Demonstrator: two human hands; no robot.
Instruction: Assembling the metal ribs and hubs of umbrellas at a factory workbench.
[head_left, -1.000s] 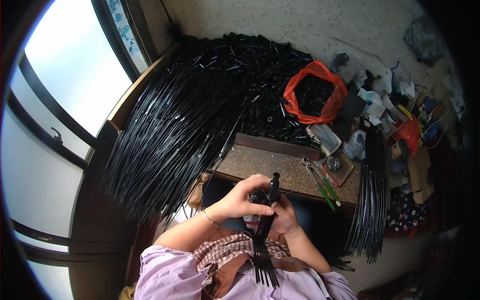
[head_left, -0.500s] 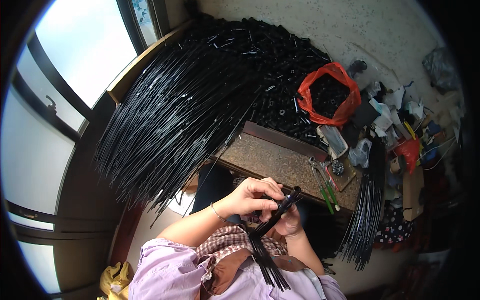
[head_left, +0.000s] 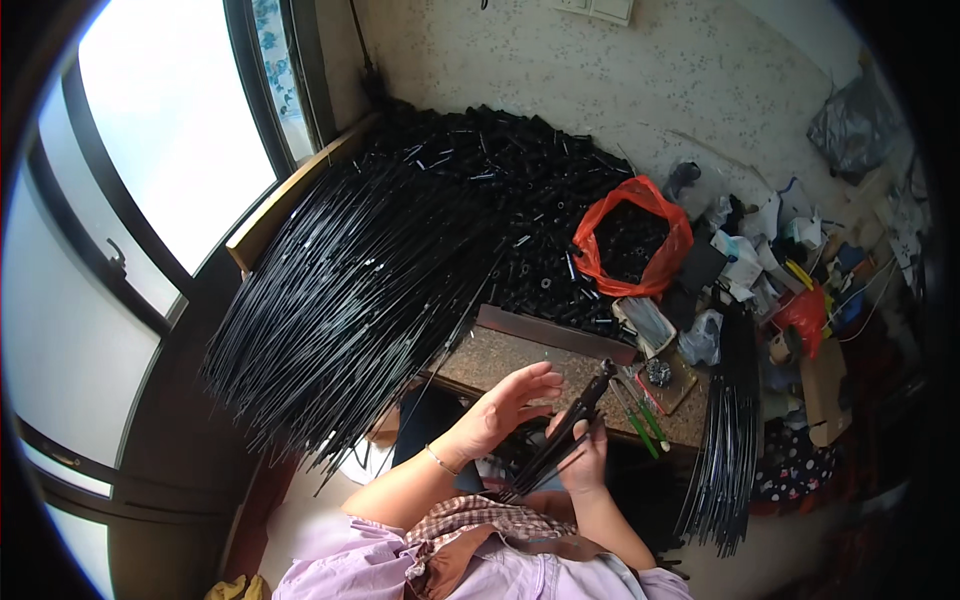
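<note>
My right hand (head_left: 585, 455) is closed around a folded umbrella frame (head_left: 565, 435), a slim bundle of black ribs about a dark shaft. The frame tilts, its narrow top end up and to the right, its loose rib ends down toward my lap. My left hand (head_left: 507, 405) is held open just left of the frame, fingers stretched and apart, with nothing in it. A gap shows between its fingertips and the frame. Part of the lower ribs is lost against the dark area below the table.
Long thin black rods (head_left: 330, 290) lie in a big heap at the left, overhanging the table (head_left: 520, 350). Small black tubes (head_left: 500, 150) pile up behind. A red plastic bag (head_left: 660, 272) holds more. Green-handled pliers (head_left: 648, 425) lie near the right; another rod bundle (head_left: 722, 450) hangs beyond.
My left hand has let go of the upper end of the umbrella frame and opened to its left. My right hand still grips the frame. The view has tilted, showing more wall.
</note>
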